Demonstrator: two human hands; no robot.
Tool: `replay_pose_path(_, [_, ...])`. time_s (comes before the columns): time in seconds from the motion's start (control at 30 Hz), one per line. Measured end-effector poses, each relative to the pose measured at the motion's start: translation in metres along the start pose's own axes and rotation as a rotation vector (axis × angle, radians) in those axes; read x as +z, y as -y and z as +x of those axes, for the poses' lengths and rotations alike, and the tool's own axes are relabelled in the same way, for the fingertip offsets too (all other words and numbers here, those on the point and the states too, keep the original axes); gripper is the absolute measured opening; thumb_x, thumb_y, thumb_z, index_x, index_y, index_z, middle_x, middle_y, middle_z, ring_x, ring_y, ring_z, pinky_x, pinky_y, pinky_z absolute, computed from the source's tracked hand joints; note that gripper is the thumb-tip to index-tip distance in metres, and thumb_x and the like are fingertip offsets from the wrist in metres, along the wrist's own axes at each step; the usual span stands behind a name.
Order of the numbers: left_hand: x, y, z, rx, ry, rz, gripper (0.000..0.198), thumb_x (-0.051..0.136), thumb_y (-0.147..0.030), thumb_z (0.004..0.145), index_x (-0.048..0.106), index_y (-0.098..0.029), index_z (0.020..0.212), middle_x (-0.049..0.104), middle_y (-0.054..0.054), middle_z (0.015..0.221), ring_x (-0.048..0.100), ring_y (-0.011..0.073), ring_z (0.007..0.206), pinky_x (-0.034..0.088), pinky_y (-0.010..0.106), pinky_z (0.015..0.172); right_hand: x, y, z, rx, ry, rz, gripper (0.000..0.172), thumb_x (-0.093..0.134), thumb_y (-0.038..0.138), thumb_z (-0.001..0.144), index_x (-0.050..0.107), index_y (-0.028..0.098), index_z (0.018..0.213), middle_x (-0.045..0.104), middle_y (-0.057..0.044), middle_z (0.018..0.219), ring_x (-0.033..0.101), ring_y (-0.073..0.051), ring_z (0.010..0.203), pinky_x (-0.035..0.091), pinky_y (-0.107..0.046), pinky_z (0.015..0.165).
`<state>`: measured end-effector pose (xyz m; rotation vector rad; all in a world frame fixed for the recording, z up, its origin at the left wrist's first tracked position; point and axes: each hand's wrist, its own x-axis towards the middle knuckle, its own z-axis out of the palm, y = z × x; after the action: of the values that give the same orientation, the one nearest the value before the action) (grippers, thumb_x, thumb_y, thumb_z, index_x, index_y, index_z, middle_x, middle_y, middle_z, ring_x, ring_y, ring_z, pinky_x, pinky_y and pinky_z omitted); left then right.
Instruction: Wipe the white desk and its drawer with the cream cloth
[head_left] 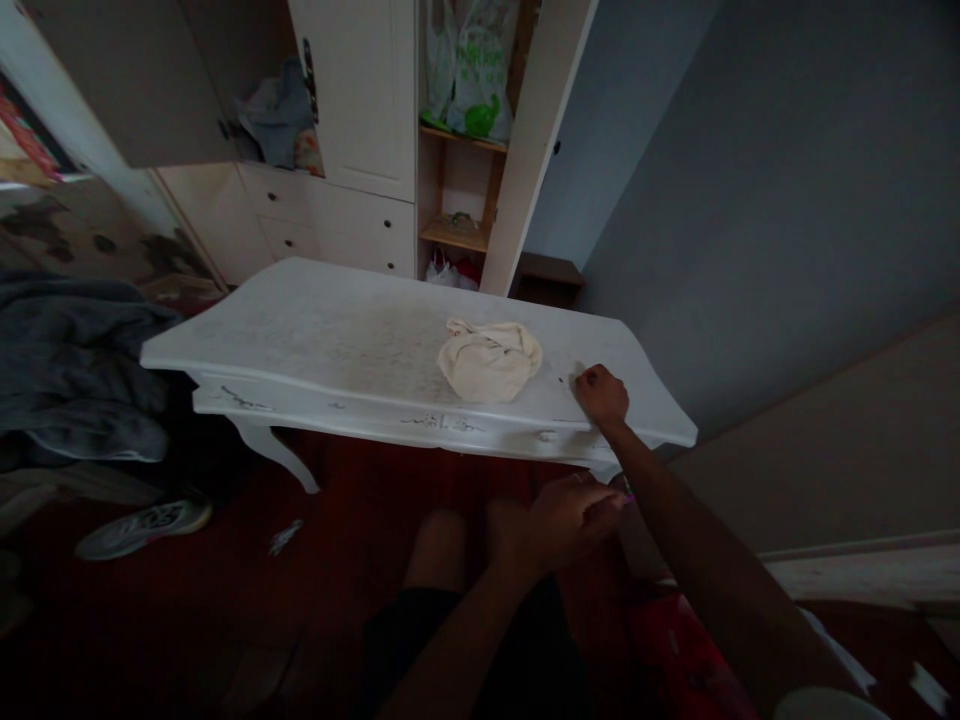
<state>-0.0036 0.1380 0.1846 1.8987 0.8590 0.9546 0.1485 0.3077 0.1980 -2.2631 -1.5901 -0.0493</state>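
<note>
Near the right end of the white table [337, 310], my right hand [602, 395] is closed with its knuckles close to the tabletop. Whatever its fingers hold, if anything, is hidden. A tiny dark speck [560, 380] lies just left of it. My left hand [566, 520] is in front of the table, lower than its top and above my knees. Its thumb and fingers pinch a small thing with a purple-pink tip [628, 496], too small to name. A crumpled cream cloth item [491, 362] rests on the table, left of my right hand and apart from it.
A white wardrobe [367, 110] behind the table holds plastic bags [480, 80]; one door [540, 140] stands open. Dark grey fabric [67, 350] is piled at left. On the red floor lie a shoe [146, 528] and a red item [682, 650]. A wall borders the right.
</note>
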Motion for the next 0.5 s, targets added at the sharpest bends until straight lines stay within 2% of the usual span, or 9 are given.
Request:
replay_pose_path(0.1, [-0.010,0.019,-0.009,-0.138,-0.124,-0.006,0.033,0.045,-0.035,0.096,0.066,-0.025,0.120,0.070,0.005,0.120,0.064,0.0201,0.110,0.048,0.035,0.099,-0.001,0.000,-0.001,-0.003,0.008,0.013,0.024,0.050,0.032,0.087,0.067,0.021,0.100,0.073,-0.008,0.096,0.066,-0.023,0.090,0.042,-0.028,0.070])
replay_pose_path(0.23, [-0.018,0.051,-0.014,-0.258,-0.221,0.038,0.032,0.045,-0.035,0.095,0.070,-0.019,0.108,0.072,0.009,0.112,0.065,0.0230,0.106,0.047,0.039,0.098,-0.001,-0.001,-0.001,-0.009,0.020,0.033,0.024,0.050,0.032,0.088,0.068,0.021,0.099,0.073,-0.008,0.095,0.067,-0.023,0.089,0.041,-0.028,0.070])
replay_pose_path(0.3, [-0.021,0.066,-0.014,-0.283,-0.315,-0.004,0.029,0.048,-0.033,0.092,0.071,-0.018,0.103,0.073,0.010,0.107,0.066,0.0229,0.102,0.047,0.039,0.097,-0.001,-0.001,-0.001,-0.010,0.022,0.041,0.024,0.050,0.033,0.088,0.068,0.021,0.098,0.074,-0.007,0.095,0.067,-0.023,0.088,0.042,-0.028,0.069])
replay_pose_path(0.4, [-0.028,0.084,-0.014,-0.422,-0.541,-0.258,0.027,0.058,-0.039,0.084,0.070,-0.017,0.094,0.073,0.006,0.086,0.068,0.0198,0.080,0.053,0.033,0.078,-0.001,-0.001,0.000,-0.013,0.034,0.060,0.023,0.051,0.033,0.087,0.068,0.022,0.098,0.074,-0.007,0.095,0.067,-0.022,0.087,0.042,-0.027,0.069])
replay_pose_path(0.5, [-0.032,0.097,-0.016,-0.609,-0.741,-0.595,0.033,0.069,-0.046,0.072,0.068,-0.016,0.086,0.067,0.002,0.068,0.062,0.0138,0.057,0.049,0.026,0.057,-0.002,-0.001,-0.001,-0.034,0.050,0.078,0.024,0.051,0.032,0.087,0.069,0.023,0.099,0.074,-0.006,0.095,0.067,-0.022,0.088,0.043,-0.027,0.070])
